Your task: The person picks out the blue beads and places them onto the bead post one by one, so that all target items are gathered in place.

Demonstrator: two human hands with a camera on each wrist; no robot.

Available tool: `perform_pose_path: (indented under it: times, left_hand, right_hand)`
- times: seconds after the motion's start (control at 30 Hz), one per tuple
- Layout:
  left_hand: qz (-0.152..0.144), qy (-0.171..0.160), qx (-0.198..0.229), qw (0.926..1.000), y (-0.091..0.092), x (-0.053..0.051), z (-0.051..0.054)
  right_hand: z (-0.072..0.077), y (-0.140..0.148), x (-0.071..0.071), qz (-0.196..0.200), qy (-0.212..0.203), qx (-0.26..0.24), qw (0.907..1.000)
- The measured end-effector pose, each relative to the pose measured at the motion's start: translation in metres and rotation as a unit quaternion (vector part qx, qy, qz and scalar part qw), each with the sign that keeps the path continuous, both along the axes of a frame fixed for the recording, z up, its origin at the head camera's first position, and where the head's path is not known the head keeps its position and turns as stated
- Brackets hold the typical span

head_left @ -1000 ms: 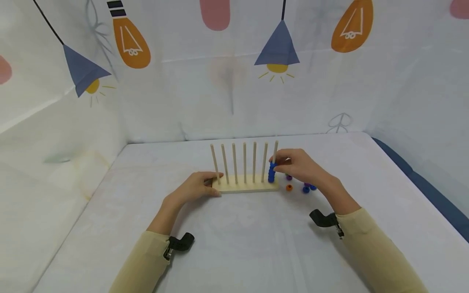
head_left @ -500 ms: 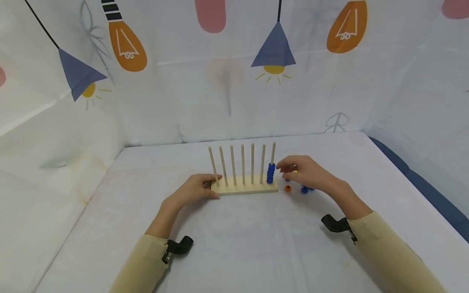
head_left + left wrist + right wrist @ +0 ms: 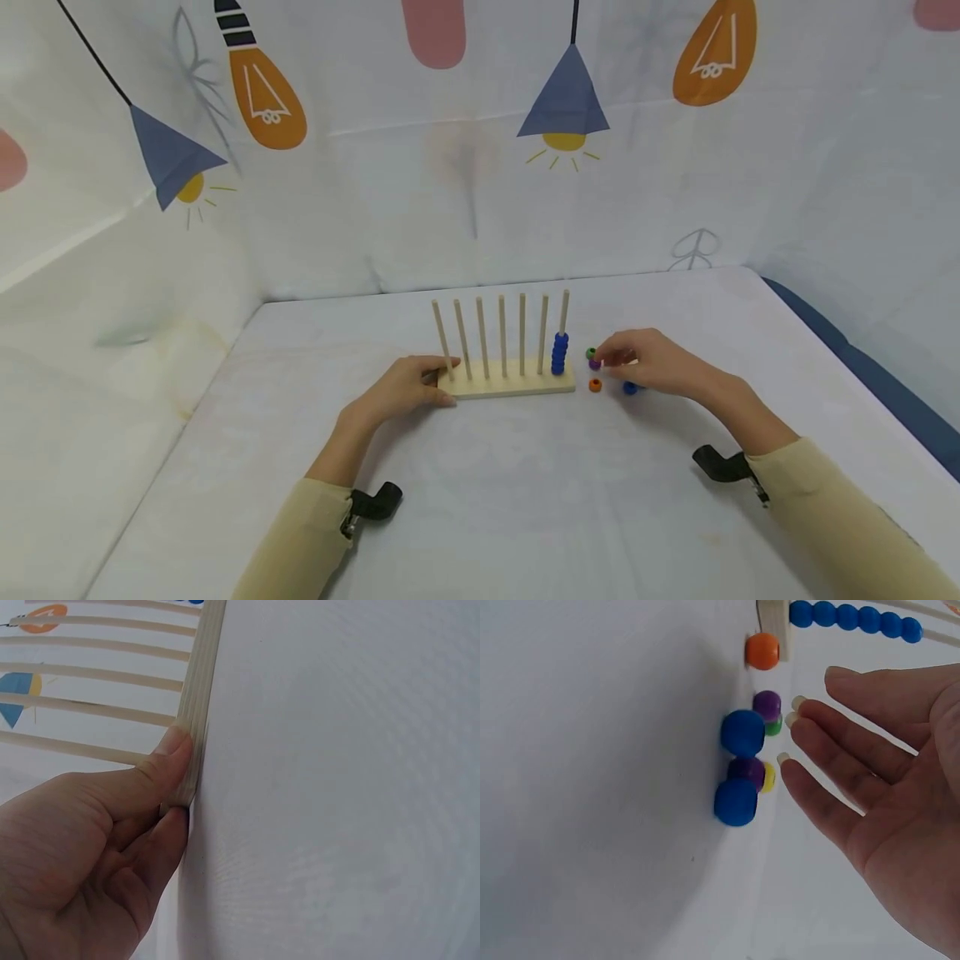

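Note:
A pale wooden peg rack [image 3: 510, 385] with a row of upright pegs stands in the middle of the table. Several blue beads [image 3: 559, 354] are stacked on its rightmost peg. My left hand [image 3: 393, 387] pinches the left end of the base; in the left wrist view its thumb [image 3: 171, 746] lies on the wood's edge. Over the loose beads hovers my right hand [image 3: 663, 362], fingers gently bent with nothing between them. In the right wrist view, two blue beads [image 3: 736, 802], purple beads [image 3: 767, 705], a green bead [image 3: 773, 725] and a yellow bead [image 3: 769, 778] lie near its fingertips.
An orange bead [image 3: 595, 385] lies by the rack's right end. A white cloth [image 3: 510, 500] covers the table. Behind it hangs a white backdrop [image 3: 360, 200] printed with lamps and bulbs.
My right hand has left the blue bead stack and moved right and down to the loose beads. The left hand keeps its grip on the base.

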State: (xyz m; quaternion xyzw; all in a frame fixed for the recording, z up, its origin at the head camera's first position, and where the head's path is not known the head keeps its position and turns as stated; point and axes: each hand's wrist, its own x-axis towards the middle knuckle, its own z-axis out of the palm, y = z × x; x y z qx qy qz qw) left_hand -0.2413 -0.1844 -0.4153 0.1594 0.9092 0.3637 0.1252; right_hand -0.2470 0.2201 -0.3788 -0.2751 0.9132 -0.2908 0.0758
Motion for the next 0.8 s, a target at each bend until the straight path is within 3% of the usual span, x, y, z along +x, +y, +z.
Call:
perform_pose_path:
  times: [0.43,0.8]
  left_hand:
    - [-0.001,0.006,0.003,1.0000,-0.002,0.001,0.001]
    - [-0.008,-0.002,0.021,0.9997,-0.002,0.001,0.000]
  right_hand:
    - [-0.001,0.017,0.006,0.004,-0.013,0.049,0.9987]
    - [-0.006,0.014,0.015,0.000,0.016,0.110,0.9939]
